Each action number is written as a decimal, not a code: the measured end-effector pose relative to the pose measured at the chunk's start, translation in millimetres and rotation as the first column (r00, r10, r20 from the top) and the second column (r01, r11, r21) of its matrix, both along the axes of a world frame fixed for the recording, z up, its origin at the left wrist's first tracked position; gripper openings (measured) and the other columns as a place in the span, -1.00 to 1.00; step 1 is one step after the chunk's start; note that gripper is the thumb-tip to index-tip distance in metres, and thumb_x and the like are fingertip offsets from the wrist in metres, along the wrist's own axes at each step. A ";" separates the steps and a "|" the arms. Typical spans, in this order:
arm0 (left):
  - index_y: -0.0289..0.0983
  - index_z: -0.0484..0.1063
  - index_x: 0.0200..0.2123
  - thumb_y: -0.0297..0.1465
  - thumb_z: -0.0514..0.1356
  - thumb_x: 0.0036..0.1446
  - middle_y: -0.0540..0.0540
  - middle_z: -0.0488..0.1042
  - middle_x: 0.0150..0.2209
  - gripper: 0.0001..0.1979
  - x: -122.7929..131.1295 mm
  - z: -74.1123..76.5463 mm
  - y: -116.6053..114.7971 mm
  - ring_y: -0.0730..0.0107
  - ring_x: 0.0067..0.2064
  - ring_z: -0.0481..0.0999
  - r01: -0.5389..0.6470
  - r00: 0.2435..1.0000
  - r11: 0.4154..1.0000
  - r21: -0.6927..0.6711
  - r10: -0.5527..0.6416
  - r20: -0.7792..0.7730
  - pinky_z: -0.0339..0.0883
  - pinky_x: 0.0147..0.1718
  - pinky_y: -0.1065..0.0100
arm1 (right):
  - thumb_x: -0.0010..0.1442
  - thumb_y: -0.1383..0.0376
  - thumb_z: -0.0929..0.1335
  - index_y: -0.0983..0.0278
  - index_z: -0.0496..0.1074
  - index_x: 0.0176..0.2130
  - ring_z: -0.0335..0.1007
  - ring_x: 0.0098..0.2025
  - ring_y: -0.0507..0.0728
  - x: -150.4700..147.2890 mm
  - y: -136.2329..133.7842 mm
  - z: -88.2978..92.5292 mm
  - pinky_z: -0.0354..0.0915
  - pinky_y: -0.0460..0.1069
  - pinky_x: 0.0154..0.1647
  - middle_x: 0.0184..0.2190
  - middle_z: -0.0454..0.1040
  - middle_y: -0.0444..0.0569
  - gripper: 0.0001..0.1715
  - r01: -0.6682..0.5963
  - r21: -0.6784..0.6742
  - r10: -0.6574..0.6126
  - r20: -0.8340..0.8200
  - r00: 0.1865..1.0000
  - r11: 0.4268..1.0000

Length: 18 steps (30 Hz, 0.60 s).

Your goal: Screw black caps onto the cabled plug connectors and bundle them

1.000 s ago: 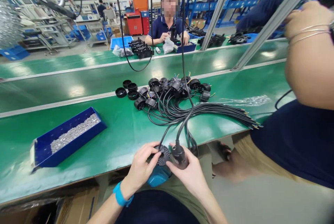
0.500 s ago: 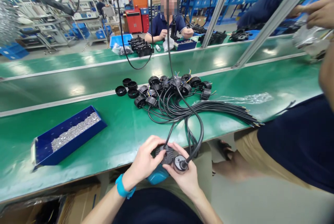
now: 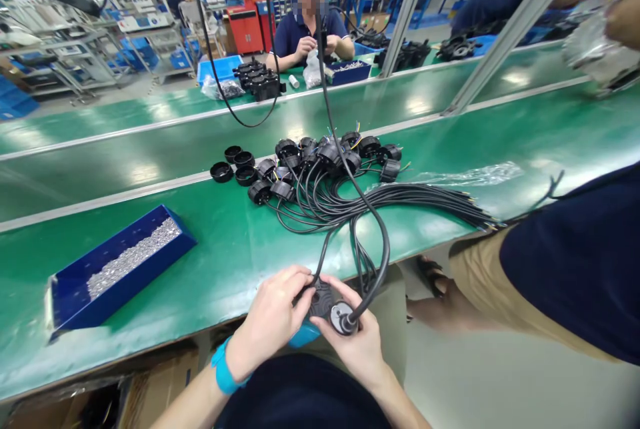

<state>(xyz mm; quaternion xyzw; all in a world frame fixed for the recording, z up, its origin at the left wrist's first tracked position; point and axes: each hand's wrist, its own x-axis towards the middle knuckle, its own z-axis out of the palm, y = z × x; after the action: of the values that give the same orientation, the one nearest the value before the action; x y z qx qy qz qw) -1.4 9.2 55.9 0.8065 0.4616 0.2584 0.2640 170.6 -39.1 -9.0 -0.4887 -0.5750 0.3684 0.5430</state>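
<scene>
Just off the front edge of the bench, my left hand (image 3: 270,315) is closed on a round black ribbed cable housing (image 3: 323,297), its thumb and fingers gripping the side where a thin black cable (image 3: 324,252) enters. My right hand (image 3: 361,345) curls around what looks like a corded electric screwdriver (image 3: 343,317), seen from its grey cable end. Its fingertips also rest against the housing's far side. The screwdriver's tip is hidden. Behind my hands lies a pile of similar black housings (image 3: 327,152) with coloured wires and a bundle of black cables (image 3: 425,199).
On the left stands a blue bin (image 3: 120,269) of small metal parts. Several black rings (image 3: 245,175) lie beside the pile, and clear plastic film (image 3: 480,175) lies to its right. A person (image 3: 310,29) sits opposite; another person (image 3: 570,262) is close on my right.
The view has shifted slightly. Both hands keep their hold on the housing and screwdriver. The person opposite has brought their hands closer together.
</scene>
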 end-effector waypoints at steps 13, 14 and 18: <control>-0.22 0.49 -0.15 -0.43 0.19 0.33 -0.09 0.58 -0.12 -0.92 2.6 -10.4 17.6 0.26 -0.08 0.54 0.055 0.996 0.998 0.029 -0.057 0.066 0.41 -0.02 0.23 | 0.10 0.27 0.55 0.20 0.47 0.15 0.54 -0.39 0.09 19.2 10.8 26.3 0.54 0.00 -0.31 -0.13 0.63 0.02 -0.37 0.010 -0.085 -0.011 -0.010 1.000 0.996; -0.22 0.49 -0.16 -0.43 0.19 0.33 -0.09 0.57 -0.12 -0.92 3.1 -11.2 17.3 0.26 -0.08 0.54 0.051 0.996 0.998 0.031 -0.053 0.077 0.41 -0.02 0.24 | 0.12 0.28 0.54 0.20 0.48 0.13 0.48 -0.46 0.05 22.3 9.8 33.9 0.50 -0.03 -0.40 -0.18 0.64 0.00 -0.42 0.043 -0.069 -0.043 -0.004 0.999 0.997; -0.22 0.47 -0.16 -0.44 0.20 0.31 -0.09 0.56 -0.14 -0.94 4.3 -13.1 16.0 0.26 -0.09 0.53 0.035 0.995 0.998 0.045 -0.039 0.094 0.40 -0.04 0.24 | 0.25 0.36 0.44 0.18 0.45 0.02 0.44 -0.52 0.00 37.0 11.0 77.0 0.45 -0.05 -0.49 -0.14 0.63 0.03 -0.67 0.049 0.088 -0.038 -0.126 0.991 0.995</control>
<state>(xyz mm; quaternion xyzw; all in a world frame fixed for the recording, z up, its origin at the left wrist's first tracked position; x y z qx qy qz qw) 2.9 25.2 42.8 0.8072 0.4280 0.3013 0.2729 207.6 -28.1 68.0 -0.4521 -0.5454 0.3596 0.6073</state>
